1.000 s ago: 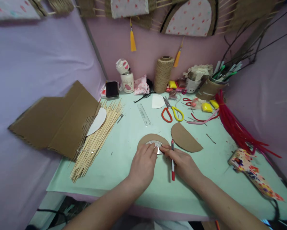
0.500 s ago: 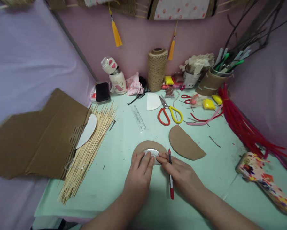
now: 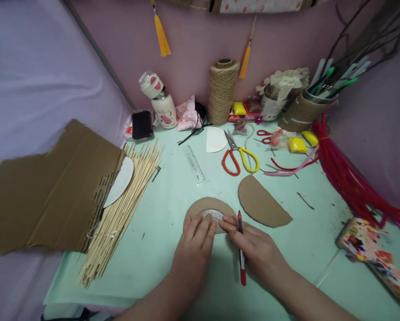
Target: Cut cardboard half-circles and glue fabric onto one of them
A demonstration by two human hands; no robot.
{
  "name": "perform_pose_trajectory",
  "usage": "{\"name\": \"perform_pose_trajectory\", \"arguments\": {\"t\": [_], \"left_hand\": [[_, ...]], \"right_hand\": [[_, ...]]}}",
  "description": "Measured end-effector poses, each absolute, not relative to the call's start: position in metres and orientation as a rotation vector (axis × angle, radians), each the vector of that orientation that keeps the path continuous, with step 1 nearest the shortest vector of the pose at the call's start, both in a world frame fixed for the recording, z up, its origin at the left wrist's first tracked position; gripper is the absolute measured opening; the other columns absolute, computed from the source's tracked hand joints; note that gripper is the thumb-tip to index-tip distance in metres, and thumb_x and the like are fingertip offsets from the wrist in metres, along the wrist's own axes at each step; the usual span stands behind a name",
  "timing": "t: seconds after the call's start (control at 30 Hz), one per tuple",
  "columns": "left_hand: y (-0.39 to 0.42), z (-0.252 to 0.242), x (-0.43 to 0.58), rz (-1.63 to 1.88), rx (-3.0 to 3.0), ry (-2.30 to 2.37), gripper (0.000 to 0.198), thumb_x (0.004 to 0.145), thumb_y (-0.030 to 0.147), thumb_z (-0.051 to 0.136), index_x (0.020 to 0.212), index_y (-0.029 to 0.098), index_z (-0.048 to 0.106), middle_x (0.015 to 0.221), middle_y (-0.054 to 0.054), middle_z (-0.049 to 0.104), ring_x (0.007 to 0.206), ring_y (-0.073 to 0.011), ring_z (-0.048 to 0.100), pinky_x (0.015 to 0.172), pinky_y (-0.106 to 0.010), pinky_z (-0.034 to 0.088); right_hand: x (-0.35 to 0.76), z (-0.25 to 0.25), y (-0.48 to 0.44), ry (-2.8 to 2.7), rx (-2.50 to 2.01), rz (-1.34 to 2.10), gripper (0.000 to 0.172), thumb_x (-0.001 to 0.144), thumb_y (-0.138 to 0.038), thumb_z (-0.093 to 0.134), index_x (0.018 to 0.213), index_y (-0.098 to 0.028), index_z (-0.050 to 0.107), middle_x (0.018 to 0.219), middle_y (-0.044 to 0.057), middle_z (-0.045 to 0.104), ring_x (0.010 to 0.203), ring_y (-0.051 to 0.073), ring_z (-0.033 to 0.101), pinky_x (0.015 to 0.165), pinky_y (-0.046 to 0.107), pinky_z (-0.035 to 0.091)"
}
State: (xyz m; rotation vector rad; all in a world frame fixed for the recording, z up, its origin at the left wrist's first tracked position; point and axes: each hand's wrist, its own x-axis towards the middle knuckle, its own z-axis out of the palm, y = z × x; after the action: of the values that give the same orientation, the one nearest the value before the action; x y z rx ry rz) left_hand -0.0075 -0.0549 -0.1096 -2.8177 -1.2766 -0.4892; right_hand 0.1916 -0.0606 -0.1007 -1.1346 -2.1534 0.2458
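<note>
A clear protractor (image 3: 212,214) lies on a half-round piece of cardboard (image 3: 200,204) on the table in front of me. My left hand (image 3: 197,240) presses it down with outstretched fingers, which cover part of its lower edge. At the protractor's right side rest the fingertips of my right hand (image 3: 253,240). A red pen (image 3: 242,261) is held in that hand, its red end up and pointing away from the cardboard. Just to the right lies a second cardboard half-round (image 3: 263,201), apart from my fingers.
Bamboo skewers (image 3: 120,214) and a torn cardboard sheet (image 3: 63,187) lie left. A ruler (image 3: 195,164) and scissors (image 3: 233,154) lie beyond my hands. Behind stand a twine spool (image 3: 223,91) and bottle (image 3: 164,109). On the right are red pipe cleaners (image 3: 340,174) and a glue gun (image 3: 370,249).
The view has shifted slightly, so the right-side things sit a little farther right. Both hands keep almost the same place at the protractor, and the pen stays in my right hand.
</note>
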Motion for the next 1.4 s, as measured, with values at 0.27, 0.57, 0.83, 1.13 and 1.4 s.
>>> {"name": "perform_pose_trajectory", "arguments": {"t": [0.27,0.57,0.83,1.13,1.4], "left_hand": [[-0.0542,-0.1088,-0.0094,-0.608,-2.811,-1.247,0.036,0.093,0.011,0.038,0.124,0.010,0.057,0.124,-0.016,0.064,0.118,-0.0279,0.055,0.102,-0.055,0.043],[-0.0565,-0.1121,-0.0075,-0.765,-2.827,-1.381,0.037,0.095,0.014,0.035,0.125,0.013,0.057,0.125,-0.015,0.063,0.121,-0.0254,0.054,0.102,-0.054,0.044],[-0.0560,-0.1095,-0.0044,-0.833,-2.773,-1.386,0.034,0.095,0.012,0.037,0.119,0.013,0.061,0.118,-0.012,0.067,0.114,-0.0243,0.058,0.101,-0.052,0.046],[-0.0562,-0.1128,-0.0037,-0.850,-2.759,-1.392,0.033,0.095,0.012,0.038,0.117,0.014,0.061,0.119,-0.011,0.066,0.115,-0.0244,0.056,0.103,-0.053,0.044],[-0.0548,-0.1137,-0.0042,-0.906,-2.760,-1.348,0.031,0.094,0.012,0.039,0.117,0.011,0.060,0.117,-0.013,0.067,0.113,-0.0254,0.057,0.100,-0.053,0.046]], "right_hand": [[0.1926,-0.1003,-0.0639,-2.188,-1.169,0.240,0.037,0.090,-0.004,0.043,0.117,-0.018,0.063,0.114,0.009,0.071,0.113,0.020,0.063,0.093,0.033,0.056],[0.1914,-0.1027,-0.0662,-2.183,-1.184,0.196,0.043,0.088,-0.002,0.041,0.120,-0.021,0.063,0.116,0.008,0.070,0.111,0.020,0.064,0.092,0.033,0.056],[0.1924,-0.1019,-0.0673,-2.212,-1.187,0.192,0.044,0.087,0.001,0.037,0.118,-0.019,0.062,0.117,0.011,0.069,0.113,0.019,0.063,0.092,0.033,0.056],[0.1922,-0.1025,-0.0666,-2.215,-1.180,0.191,0.041,0.089,-0.001,0.040,0.116,-0.019,0.064,0.116,0.010,0.069,0.113,0.020,0.063,0.091,0.033,0.056],[0.1931,-0.1033,-0.0671,-2.212,-1.174,0.212,0.041,0.087,0.001,0.041,0.116,-0.018,0.064,0.117,0.010,0.069,0.113,0.020,0.063,0.093,0.033,0.055]]}}
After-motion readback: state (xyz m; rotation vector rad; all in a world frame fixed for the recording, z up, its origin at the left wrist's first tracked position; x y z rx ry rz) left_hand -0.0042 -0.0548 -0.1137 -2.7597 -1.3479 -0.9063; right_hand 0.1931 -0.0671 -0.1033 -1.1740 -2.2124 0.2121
